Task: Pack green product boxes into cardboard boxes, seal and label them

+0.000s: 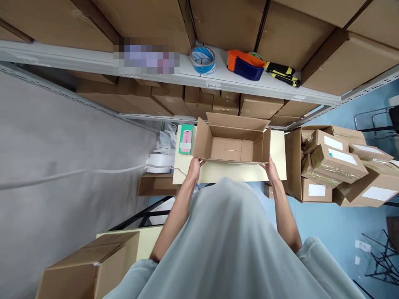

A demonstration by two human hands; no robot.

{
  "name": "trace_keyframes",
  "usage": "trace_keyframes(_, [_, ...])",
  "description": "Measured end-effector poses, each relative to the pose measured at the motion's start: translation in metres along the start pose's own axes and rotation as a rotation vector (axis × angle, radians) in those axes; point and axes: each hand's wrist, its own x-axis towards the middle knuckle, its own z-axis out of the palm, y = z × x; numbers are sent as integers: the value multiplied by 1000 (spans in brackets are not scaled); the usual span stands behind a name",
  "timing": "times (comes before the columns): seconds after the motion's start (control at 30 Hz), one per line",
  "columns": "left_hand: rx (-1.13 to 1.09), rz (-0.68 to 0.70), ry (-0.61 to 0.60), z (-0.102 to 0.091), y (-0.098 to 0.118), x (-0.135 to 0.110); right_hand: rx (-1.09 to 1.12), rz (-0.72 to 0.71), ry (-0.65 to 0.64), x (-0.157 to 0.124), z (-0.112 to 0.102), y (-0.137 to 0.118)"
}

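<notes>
An open cardboard box (233,143) is held at its two near corners, its flaps raised and its inside showing only bare cardboard. My left hand (194,167) grips the near left corner, and my right hand (270,169) grips the near right one; the fingers are partly hidden beneath the box. Under it is a pale yellow table (230,176). Just left of the box lies a green package (186,139) with a pink item pictured or showing on its front.
Above the table, a metal shelf (218,81) carries a blue tape roll (203,60), an orange and navy tape dispenser (246,64) and yellow-black cutters (282,74). A large carton (293,166) of packed parcels stands right. A white roll (158,162) and cable (102,171) are left.
</notes>
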Motion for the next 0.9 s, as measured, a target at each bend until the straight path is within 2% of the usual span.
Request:
trace_keyframes(0.13, [10,-74,-4,4,-14,0,9,81,-18,-1,7,12])
trace_keyframes(0.27, [-10,-67,-48,-4,-22,-2,-60,126,-30,-5,7,13])
trace_keyframes(0.43, [-70,24,30,-24,-11,-6,-60,13,111,-15,3,-2])
trace_keyframes(0.57, [64,130,108,-24,3,-9,-144,-78,128,-19,6,-18])
trace_keyframes(0.73, [184,122,171,-18,9,-21,-278,-108,124,-20,6,-29])
trace_keyframes(0.9, [119,85,284,-19,8,-51,-431,-198,136,-19,-10,-39])
